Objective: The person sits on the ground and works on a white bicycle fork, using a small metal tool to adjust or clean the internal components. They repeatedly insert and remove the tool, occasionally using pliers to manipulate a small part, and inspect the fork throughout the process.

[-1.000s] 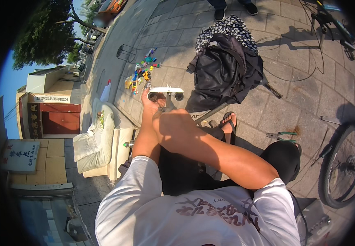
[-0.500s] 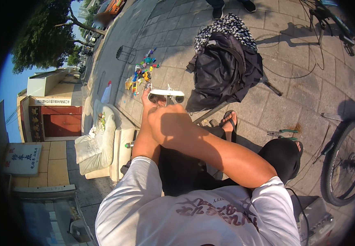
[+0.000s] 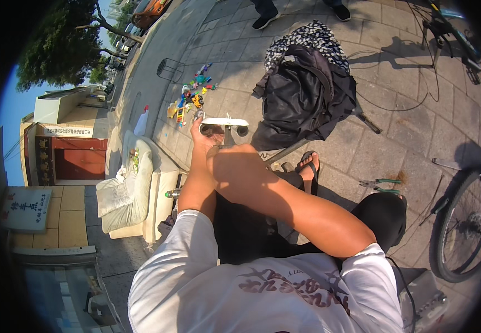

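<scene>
My right hand (image 3: 242,169) is closed round the grey stem of a white toy-plane-like piece (image 3: 225,121). This piece has a wide white bar with a dark-fronted round pod under each end. Next to the pod on the left, my left hand (image 3: 202,134) is against the piece, its fingers curled behind it and partly hidden. A small silvery bit shows at the left fingertips, too small to name. My right forearm crosses in front of my body, and the right fingers are mostly out of sight behind the back of the hand.
Colourful small toys (image 3: 191,99) lie on the paving beyond my hands. A black bag (image 3: 299,91) with spotted cloth sits ahead. Pliers (image 3: 382,184) and a bicycle wheel (image 3: 468,225) are to the right. A padded cream chair (image 3: 127,194) stands left. Another person's shoes (image 3: 265,21) are at the top.
The white piece has shifted slightly, and both pods and more of my left palm show. At the top, the other person's foot has moved left. Both hands stay on the piece.
</scene>
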